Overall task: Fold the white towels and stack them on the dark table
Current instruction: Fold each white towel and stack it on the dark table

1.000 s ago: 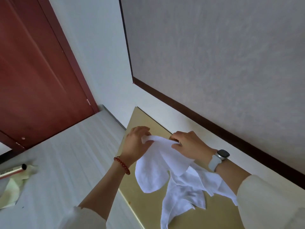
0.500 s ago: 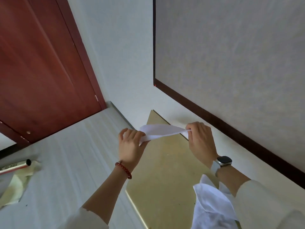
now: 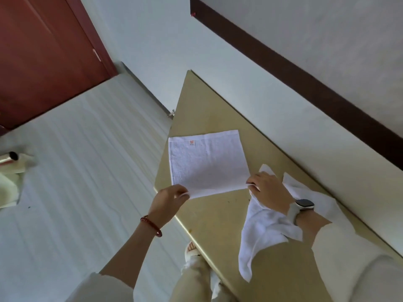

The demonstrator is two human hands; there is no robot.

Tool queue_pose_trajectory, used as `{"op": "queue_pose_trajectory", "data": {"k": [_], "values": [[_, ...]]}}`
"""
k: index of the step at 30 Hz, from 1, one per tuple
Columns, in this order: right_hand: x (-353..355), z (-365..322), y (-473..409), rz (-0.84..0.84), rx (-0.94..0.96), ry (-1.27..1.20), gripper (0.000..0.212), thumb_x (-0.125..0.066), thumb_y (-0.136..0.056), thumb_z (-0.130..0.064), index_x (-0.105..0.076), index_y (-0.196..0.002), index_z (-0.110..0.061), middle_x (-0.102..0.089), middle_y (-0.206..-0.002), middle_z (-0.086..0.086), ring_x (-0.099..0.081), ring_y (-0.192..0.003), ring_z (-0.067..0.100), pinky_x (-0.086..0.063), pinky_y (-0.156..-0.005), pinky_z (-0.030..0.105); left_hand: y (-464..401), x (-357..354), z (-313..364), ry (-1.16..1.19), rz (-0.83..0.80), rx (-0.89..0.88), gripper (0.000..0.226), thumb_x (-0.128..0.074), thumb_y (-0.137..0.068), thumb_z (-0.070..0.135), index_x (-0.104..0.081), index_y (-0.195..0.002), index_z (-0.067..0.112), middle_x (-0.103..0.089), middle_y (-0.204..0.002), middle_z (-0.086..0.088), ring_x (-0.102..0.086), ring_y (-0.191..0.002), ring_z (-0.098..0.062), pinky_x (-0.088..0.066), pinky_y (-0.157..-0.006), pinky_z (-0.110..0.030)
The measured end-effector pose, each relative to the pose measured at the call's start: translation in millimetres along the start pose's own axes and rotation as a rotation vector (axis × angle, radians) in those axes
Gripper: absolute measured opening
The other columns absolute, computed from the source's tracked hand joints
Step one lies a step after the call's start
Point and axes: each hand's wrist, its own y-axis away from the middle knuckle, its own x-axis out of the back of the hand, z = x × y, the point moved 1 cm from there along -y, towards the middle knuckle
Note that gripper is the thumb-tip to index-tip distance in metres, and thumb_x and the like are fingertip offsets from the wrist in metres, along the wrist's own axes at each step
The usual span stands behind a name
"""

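A white towel [image 3: 207,162] lies spread flat and square on the golden-tan table [image 3: 220,216], a small orange label near its far left corner. My left hand [image 3: 169,200] pinches its near left corner at the table's edge. My right hand [image 3: 267,191] pinches its near right corner. Under and behind my right wrist lies a crumpled heap of white towels [image 3: 263,234]; one part of it hangs towards me over the tabletop.
The table stands against a pale wall with a dark brown rail [image 3: 305,68]. A red-brown door [image 3: 41,55] is at the far left. On the pale floor at the left lie a metal tube [image 3: 8,159] and a light cloth.
The towel was bunched in both hands, then pulled taut in the air between them; now it lies spread flat on the table with my hands at its near corners. The view has tilted down.
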Motion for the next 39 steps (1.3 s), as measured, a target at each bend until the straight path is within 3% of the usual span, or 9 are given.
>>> {"op": "queue_pose_trajectory", "data": {"k": [3,9,16,20,26,39], "values": [[15,-2,-13,0.082,-0.181,-0.17,0.012,-0.059,-0.088,-0.019,-0.063,-0.088,-0.008,-0.063,-0.083,0.001,-0.053,-0.079,0.019,-0.04,-0.071,0.031,-13,10,3,0.121,0.103,0.077,0.008,-0.064,-0.085,0.013,-0.068,-0.091,0.01,-0.063,-0.078,0.007,-0.057,-0.076,-0.009,-0.039,-0.062,-0.003],[23,-5,-61,0.261,-0.395,-0.524,0.017,-0.05,-0.09,-0.006,-0.06,-0.102,0.001,-0.062,-0.093,0.014,-0.056,-0.086,0.028,-0.038,-0.069,0.027,-57,22,15,0.379,0.283,0.248,0.007,-0.058,-0.088,0.016,-0.064,-0.092,0.014,-0.062,-0.08,0.007,-0.056,-0.082,-0.014,-0.042,-0.068,-0.023],[6,1,-117,0.426,-0.561,-0.698,0.017,-0.05,-0.089,-0.005,-0.061,-0.102,0.001,-0.058,-0.086,0.008,-0.051,-0.083,0.019,-0.039,-0.073,0.028,-116,20,6,0.327,0.412,0.243,0.016,-0.052,-0.091,0.015,-0.066,-0.098,0.009,-0.062,-0.084,0.0,-0.055,-0.084,-0.015,-0.04,-0.072,-0.022],[-5,6,-140,0.436,-0.586,-0.723,0.017,-0.049,-0.091,-0.009,-0.061,-0.102,-0.003,-0.056,-0.084,0.003,-0.05,-0.081,0.016,-0.034,-0.07,0.021,-136,18,-3,0.307,0.445,0.235,0.016,-0.052,-0.091,0.014,-0.067,-0.096,0.011,-0.062,-0.079,0.0,-0.055,-0.079,-0.014,-0.039,-0.064,-0.018],[-24,15,-158,0.441,-0.607,-0.673,0.018,-0.048,-0.09,-0.008,-0.062,-0.101,-0.003,-0.058,-0.085,0.006,-0.052,-0.081,0.019,-0.04,-0.073,0.029,-150,13,-19,0.244,0.456,0.243,0.014,-0.058,-0.088,0.019,-0.068,-0.095,0.012,-0.064,-0.088,0.0,-0.056,-0.082,-0.013,-0.036,-0.062,-0.009],[-30,20,-173,0.416,-0.645,-0.468,0.018,-0.049,-0.09,-0.012,-0.065,-0.095,-0.006,-0.064,-0.082,0.011,-0.053,-0.073,0.025,-0.041,-0.064,0.03,-160,13,-26,0.135,0.452,0.258,0.018,-0.057,-0.089,0.026,-0.067,-0.096,0.012,-0.064,-0.094,-0.002,-0.057,-0.085,-0.019,-0.039,-0.07,-0.025]]}}
